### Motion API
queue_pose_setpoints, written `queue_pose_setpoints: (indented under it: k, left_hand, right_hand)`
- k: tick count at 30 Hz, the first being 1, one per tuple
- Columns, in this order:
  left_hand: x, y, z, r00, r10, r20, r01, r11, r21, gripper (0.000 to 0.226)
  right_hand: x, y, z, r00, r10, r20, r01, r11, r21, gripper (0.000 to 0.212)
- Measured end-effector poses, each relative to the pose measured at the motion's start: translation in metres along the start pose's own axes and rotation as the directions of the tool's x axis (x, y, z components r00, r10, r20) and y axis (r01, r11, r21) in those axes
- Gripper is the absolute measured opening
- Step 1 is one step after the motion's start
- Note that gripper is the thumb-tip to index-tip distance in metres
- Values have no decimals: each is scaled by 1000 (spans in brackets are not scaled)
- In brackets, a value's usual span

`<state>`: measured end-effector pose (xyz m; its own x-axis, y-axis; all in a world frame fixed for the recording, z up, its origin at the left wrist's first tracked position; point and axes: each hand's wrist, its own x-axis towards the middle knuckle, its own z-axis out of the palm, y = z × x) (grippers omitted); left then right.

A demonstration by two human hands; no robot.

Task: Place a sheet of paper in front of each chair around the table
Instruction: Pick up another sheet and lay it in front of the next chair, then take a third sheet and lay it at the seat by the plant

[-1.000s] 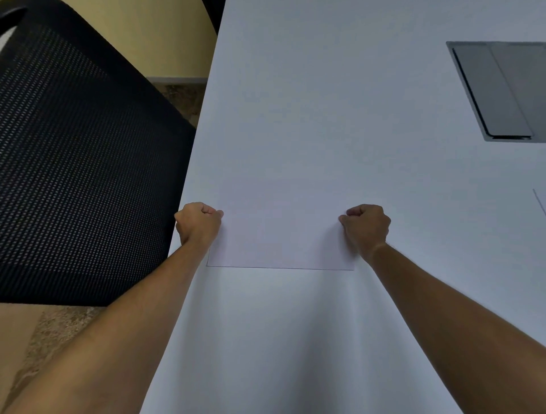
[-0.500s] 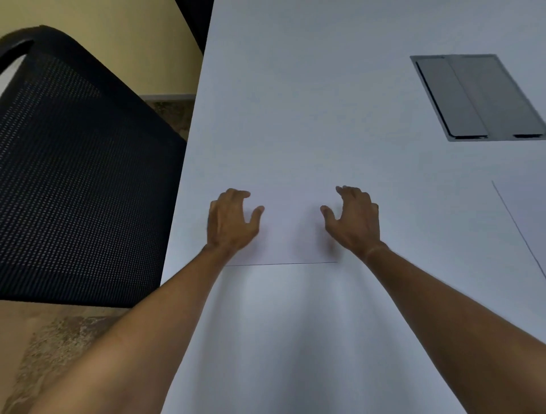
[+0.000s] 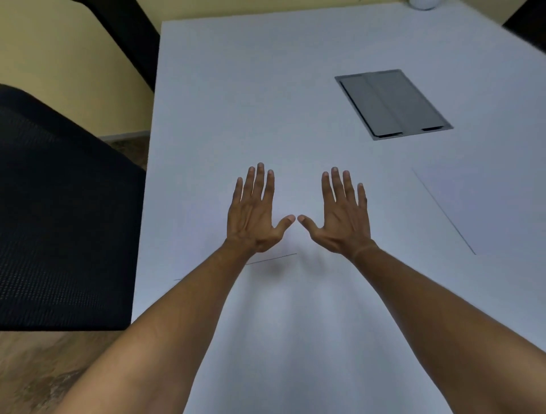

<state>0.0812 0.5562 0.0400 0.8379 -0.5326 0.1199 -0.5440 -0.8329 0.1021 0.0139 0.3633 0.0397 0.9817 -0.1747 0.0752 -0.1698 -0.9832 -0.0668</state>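
A white sheet of paper (image 3: 204, 236) lies flat on the white table (image 3: 266, 88), near its left edge beside a black mesh chair (image 3: 59, 207). Only the sheet's thin near edge shows against the table. My left hand (image 3: 254, 212) and my right hand (image 3: 339, 215) are spread flat, palms down, over the sheet, thumbs almost touching. Neither hand holds anything. A second sheet (image 3: 487, 201) lies at the right, its left edge a faint dark line.
A grey cable hatch (image 3: 393, 103) is set into the table at the right back. Another dark chair (image 3: 130, 38) stands at the far left corner, and a dark shape (image 3: 529, 23) at the far right. A white round object (image 3: 422, 3) sits at the table's far edge.
My hands went from fists at the sheet's two sides to flat, spread palms close together over it. The view has tilted up and shifted, showing more of the table.
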Motion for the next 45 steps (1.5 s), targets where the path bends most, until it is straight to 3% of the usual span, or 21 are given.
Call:
queue_pose_setpoints:
  k: [12,31,45]
  left_hand:
    - [9,127,-28,992,122,-28,-120,992,50,98]
    - [-23,420,-63,963,244,-118,-242,970,30,98]
    - [63,530,-19,960,257,-110,-262,965,-26,101]
  right_hand:
    - [-66,107,-49,985,137,-100,-140,990,-24,101]
    - [-239,349,-142,938,258,-233,-258,966,31,100]
    - [-213,484,-132,928,288,-238,-287,957,40,101]
